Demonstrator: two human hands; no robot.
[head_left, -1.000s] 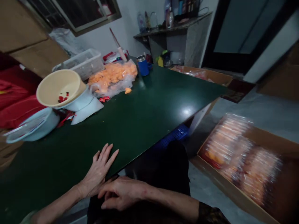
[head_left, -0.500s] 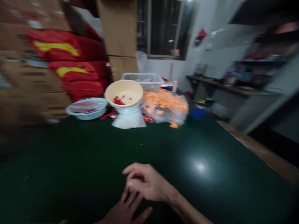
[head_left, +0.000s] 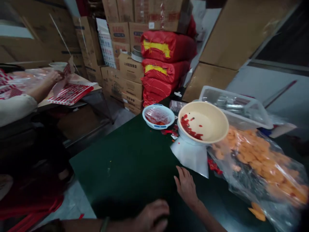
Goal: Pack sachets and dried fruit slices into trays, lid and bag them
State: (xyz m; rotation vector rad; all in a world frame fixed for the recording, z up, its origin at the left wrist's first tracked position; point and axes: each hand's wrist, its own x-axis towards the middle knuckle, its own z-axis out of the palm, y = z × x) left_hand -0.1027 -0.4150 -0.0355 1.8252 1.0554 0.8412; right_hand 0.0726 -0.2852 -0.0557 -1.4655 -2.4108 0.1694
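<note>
My right hand [head_left: 185, 187] rests with fingers spread on the dark green table [head_left: 125, 170], just below a folded white plastic sheet [head_left: 189, 158]. A cream bowl [head_left: 202, 122] with red bits stuck inside sits tilted on a white stand on that sheet. To its right lies a clear bag of orange pieces [head_left: 256, 164], with a few loose pieces near its lower end. My left hand [head_left: 154, 214] is curled at the table's near edge, wearing a wristband. Nothing clearly shows in it, though its palm is hidden.
A white bowl with a blue rim [head_left: 158, 116] and a clear plastic tub [head_left: 236, 109] stand beyond the cream bowl. At left, a co-worker's hand [head_left: 54, 77] handles red-and-white striped packets [head_left: 71, 93] on another table. Cartons and red sacks [head_left: 166, 64] are stacked behind.
The view has swung left and closer to the bowls. My hands have moved apart, with the right hand now reaching toward the white sheet and the left lying lower at the table edge.
</note>
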